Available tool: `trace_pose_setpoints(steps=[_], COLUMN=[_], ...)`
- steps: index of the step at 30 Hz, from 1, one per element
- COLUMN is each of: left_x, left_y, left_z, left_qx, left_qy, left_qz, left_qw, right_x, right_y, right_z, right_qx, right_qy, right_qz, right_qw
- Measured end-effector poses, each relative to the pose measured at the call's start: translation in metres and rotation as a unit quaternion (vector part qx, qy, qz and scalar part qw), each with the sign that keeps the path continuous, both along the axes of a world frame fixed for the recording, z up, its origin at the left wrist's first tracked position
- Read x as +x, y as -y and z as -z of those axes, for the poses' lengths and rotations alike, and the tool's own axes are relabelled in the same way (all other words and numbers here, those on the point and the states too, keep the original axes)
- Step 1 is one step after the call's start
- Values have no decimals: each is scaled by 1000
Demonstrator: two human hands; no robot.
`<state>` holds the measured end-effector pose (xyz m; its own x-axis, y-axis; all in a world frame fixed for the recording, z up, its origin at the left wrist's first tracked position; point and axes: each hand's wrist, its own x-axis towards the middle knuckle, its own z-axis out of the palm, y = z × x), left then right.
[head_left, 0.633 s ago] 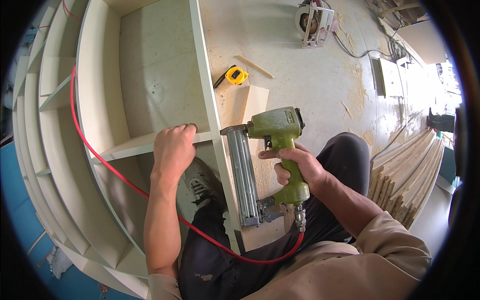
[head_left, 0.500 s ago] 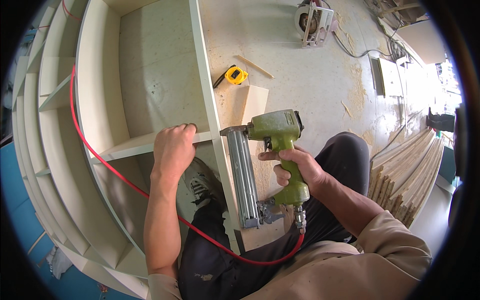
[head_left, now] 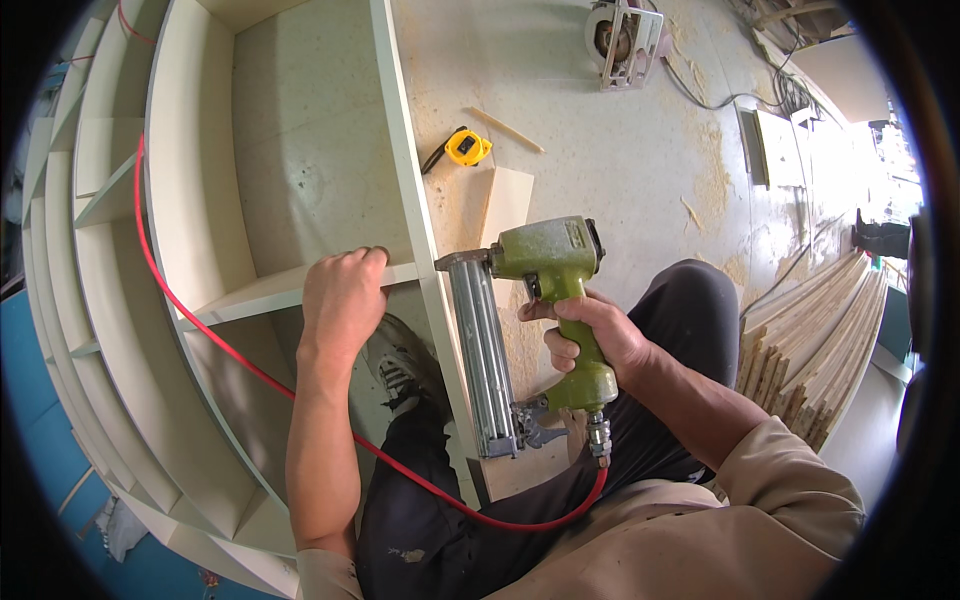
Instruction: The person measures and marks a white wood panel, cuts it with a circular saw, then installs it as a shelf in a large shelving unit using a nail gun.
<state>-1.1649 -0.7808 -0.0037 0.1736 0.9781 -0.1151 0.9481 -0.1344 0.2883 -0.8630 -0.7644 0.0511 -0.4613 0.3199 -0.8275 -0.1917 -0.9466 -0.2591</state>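
My right hand (head_left: 600, 335) is wrapped round the grip of a green pneumatic nail gun (head_left: 545, 250). Its nose meets the outer face of a long cream side panel (head_left: 400, 150), level with the end of a crosswise shelf board (head_left: 275, 291). My left hand (head_left: 342, 295) is closed over that shelf board close to the joint; its fingertips go out of sight behind the board. From the nail gun's base a red air hose (head_left: 440, 487) loops across my legs and up to the left over the cabinet frame (head_left: 195, 190).
A yellow tape measure (head_left: 467, 147), a thin wood strip (head_left: 505, 130) and a board offcut (head_left: 508, 205) lie on the floor beyond the panel. Farther off stands a circular saw (head_left: 622, 45) with its cord. Stacked wood strips (head_left: 810, 340) lie at right. Sawdust streaks the floor.
The whole view has shifted very slightly. Both hands, the nail gun and the shelf board keep the same places relative to one another.
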Motion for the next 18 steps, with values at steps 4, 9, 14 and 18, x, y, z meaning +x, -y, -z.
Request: trace_pose_setpoints(steps=[4,9,14,18], left_x=[-1,0,0,-2], left_y=[1,0,1,2], left_z=[0,0,-1,1], left_qx=[2,-4,-1,-5], left_qy=[2,4,9,-8], left_qz=[-1,-3,-9,-7], left_qw=[1000,1000,1000,1000], right_x=[-1,-4,-4,12], right_y=[1,-1,-3,-19], right_z=[0,-6,-11,-13], right_qx=[1,8,-9,-6], right_qy=[5,2,52,58], right_qz=[2,6,59,118], right_qw=[1000,1000,997,991])
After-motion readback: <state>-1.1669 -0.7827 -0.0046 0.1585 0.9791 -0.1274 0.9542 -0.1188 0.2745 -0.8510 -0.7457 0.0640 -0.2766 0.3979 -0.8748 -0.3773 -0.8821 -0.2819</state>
